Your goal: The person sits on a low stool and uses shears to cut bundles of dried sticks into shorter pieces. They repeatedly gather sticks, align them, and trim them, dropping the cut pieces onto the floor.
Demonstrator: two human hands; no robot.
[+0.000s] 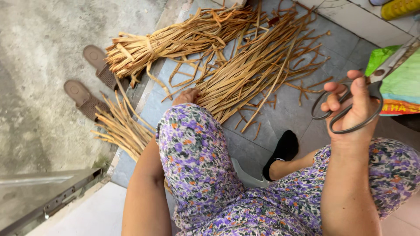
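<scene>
my right hand (352,107) has a closed grip through the loops of the scissors (350,109), blades up beside the bag (400,83). my left hand (187,96), grip hidden behind my knee, touches the loose dried strips (253,70). risk: blades could snag that bag, or strips scatter.

A single head-worn camera looks steeply down over the seated person's floral-print purple trousers (197,161); it sits close above that knee, facing outward across the grey tiled floor (345,48); beyond the knee lies the loose pile of dry tan reed strips (253,70).
</scene>
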